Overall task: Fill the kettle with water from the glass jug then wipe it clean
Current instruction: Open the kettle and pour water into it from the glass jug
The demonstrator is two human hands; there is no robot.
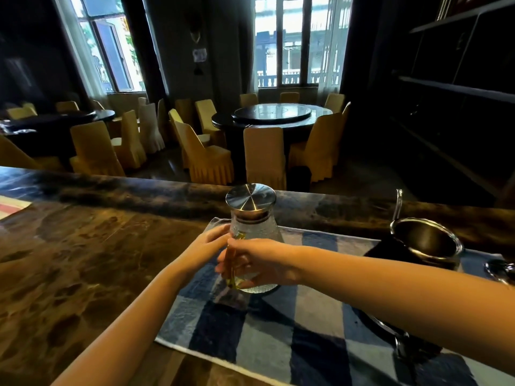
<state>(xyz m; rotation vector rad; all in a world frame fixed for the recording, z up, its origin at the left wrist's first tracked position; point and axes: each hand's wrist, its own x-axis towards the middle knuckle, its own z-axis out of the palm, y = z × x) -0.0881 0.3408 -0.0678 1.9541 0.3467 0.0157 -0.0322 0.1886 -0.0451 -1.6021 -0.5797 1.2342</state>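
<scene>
Glass jug (255, 232) is stood upright on checked cloth (250, 344), its handle clamped by right hand (262, 263) and its shoulder cupped by left hand (207, 246). Open kettle (446, 254) is set well right. Risk: steel lid (250, 196) is still seated, so flow could be blocked or splashed when tilted.

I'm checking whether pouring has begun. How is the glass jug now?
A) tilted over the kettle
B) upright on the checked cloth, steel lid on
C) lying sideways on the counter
B: the glass jug stands upright on the checked cloth, steel lid on, apart from the kettle.
</scene>
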